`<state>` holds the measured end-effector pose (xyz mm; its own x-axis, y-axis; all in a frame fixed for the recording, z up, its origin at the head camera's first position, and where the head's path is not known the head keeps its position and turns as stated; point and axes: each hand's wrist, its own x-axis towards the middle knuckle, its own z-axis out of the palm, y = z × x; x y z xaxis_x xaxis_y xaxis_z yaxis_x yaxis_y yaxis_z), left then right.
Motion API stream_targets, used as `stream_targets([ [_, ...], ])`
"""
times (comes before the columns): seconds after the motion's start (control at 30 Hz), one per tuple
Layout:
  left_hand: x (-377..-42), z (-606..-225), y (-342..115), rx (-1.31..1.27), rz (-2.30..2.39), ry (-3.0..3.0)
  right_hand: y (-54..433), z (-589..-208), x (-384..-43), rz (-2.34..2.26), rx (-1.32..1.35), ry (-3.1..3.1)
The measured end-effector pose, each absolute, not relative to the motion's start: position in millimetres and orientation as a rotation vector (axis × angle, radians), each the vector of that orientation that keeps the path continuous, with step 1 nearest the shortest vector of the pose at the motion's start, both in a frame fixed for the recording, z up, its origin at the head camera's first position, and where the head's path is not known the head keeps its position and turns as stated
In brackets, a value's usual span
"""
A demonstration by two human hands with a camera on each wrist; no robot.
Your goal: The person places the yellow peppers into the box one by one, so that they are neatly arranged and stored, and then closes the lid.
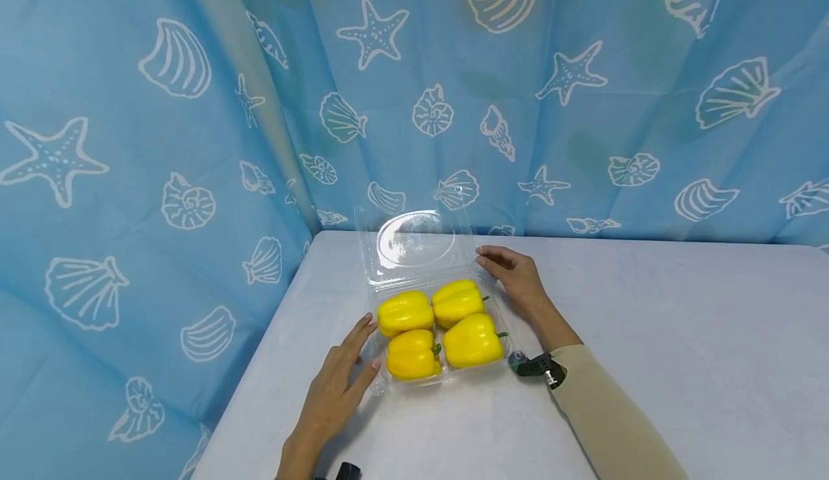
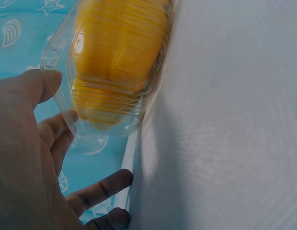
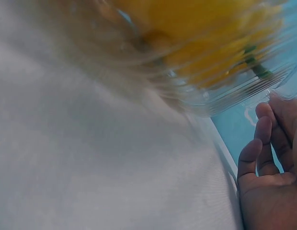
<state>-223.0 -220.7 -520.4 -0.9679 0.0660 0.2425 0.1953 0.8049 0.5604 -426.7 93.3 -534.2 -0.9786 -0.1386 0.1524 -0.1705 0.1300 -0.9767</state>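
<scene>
Several yellow bell peppers point(image 1: 473, 341) with green stems sit in two rows inside a clear plastic clamshell container point(image 1: 453, 375). Its hinged lid point(image 1: 414, 268) stands raised at the back, tilted away. My left hand point(image 1: 334, 385) is at the container's left side, fingers spread and mostly straight. In the left wrist view its thumb point(image 2: 52, 84) and a fingertip touch the clear rim, while the other fingers stand apart below. At the far right corner, my right hand point(image 1: 518, 282) pinches the lid's edge between thumb and forefinger; its remaining fingers point(image 3: 250, 152) are loosely bent.
The container rests on a white-covered table point(image 1: 680, 336), near its left edge. A blue curtain point(image 1: 440, 48) with white shells and starfish hangs behind and to the left. A black wrist camera point(image 1: 534, 366) is strapped to the right wrist, close to the container's front right corner.
</scene>
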Motion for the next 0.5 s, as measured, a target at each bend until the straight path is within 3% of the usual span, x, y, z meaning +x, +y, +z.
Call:
stream_targets([
  [0.5,-222.6,-519.9,-221.1,-0.191,-0.900,-2.794,96.1,-535.1,-425.0,2.001,0.299,-2.325],
])
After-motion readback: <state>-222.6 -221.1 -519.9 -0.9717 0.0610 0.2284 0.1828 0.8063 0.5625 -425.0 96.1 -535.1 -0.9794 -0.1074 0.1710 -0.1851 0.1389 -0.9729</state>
